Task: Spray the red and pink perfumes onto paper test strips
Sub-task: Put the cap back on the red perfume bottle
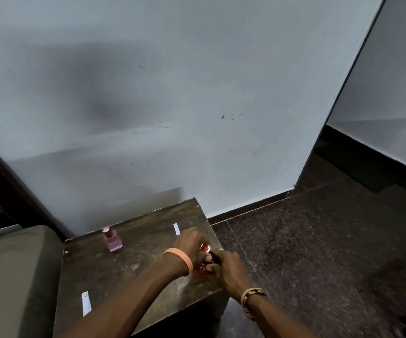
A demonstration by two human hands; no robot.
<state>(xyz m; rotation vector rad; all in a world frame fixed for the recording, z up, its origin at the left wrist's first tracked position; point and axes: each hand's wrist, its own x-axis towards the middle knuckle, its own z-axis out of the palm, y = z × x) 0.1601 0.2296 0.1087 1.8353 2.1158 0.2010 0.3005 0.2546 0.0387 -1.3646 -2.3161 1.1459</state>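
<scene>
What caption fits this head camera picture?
Left hand and right hand hold the red perfume on a table; pink perfume, far strip and near strip wait nearby.

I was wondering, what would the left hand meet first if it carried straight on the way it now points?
Likely the far paper strip, lying just beyond the left hand and slightly left of its line; otherwise only bare table, then the wall. Depth is unclear.
</scene>
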